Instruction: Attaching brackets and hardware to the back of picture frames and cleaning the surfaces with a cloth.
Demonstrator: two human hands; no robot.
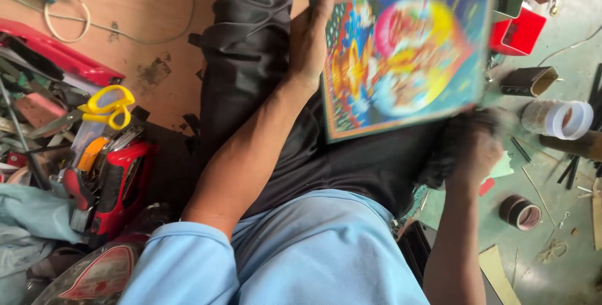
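While my left hand (pixel 308 44) grips the colourful picture panel (pixel 404 51) by its edge, my right hand (pixel 473 148) clutches a dark cloth (pixel 442 157) against its lower edge. I judge I'm wiping it; next needs a steady hold.

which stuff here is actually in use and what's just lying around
In hand:
- colourful picture panel, left hand on its edge
- dark cloth in right hand, at its lower corner

Lying about:
- yellow scissors
- tape rolls
- red bin
- white cable

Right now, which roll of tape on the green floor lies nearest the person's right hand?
The brown tape roll below the right hand; the clear roll lies farther right.
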